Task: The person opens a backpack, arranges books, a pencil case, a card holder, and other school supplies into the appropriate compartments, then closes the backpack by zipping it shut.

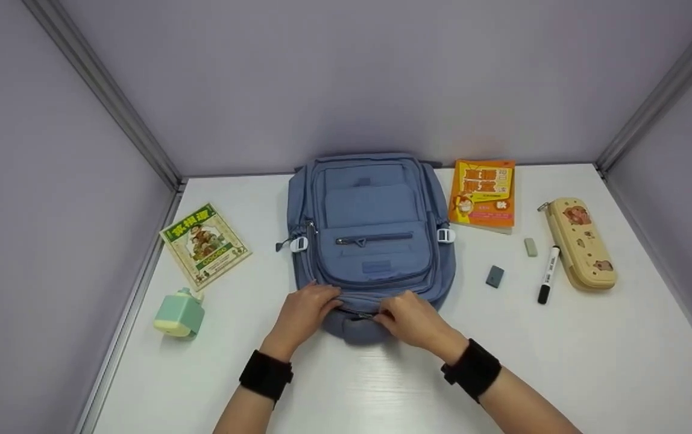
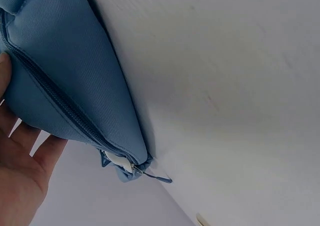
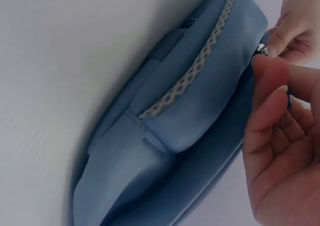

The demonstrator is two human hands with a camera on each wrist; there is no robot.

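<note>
A blue backpack lies on its back with its top end towards me. My left hand grips the fabric edge beside the main zipper, thumb on one side and fingers on the other in the left wrist view. At the near end my right hand pinches a zipper pull; its metal slider shows between the two hands in the right wrist view, while the tab is mostly hidden by the fingers. Along the bag's side in the left wrist view runs the zipper track, with another slider at its far end.
Left of the bag lie a green-bordered booklet and a green-and-yellow pencil sharpener. To its right are an orange book, two erasers, a marker and a yellow pencil case. Panels wall the white table.
</note>
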